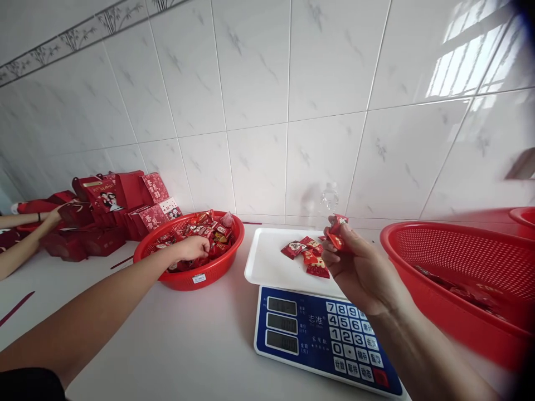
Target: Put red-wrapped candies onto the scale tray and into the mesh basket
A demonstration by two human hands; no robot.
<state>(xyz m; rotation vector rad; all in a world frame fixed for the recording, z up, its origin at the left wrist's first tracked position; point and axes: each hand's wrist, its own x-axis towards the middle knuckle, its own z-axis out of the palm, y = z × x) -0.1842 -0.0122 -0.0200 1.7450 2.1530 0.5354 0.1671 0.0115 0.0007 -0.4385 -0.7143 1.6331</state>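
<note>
Already on the white scale tray point(267, 253): several red candy packets point(318, 270), with many more in the left basket point(217, 273). Above the tray's right side: right hand point(363, 267), pinched shut on further packets. Inside left basket: left hand point(192, 248), fingers curled, grip indiscernible.

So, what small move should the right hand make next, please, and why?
Probably lower the right hand and release its red packets onto the white tray of the scale: the hand hovers by the tray, where similar packets lie.
</note>
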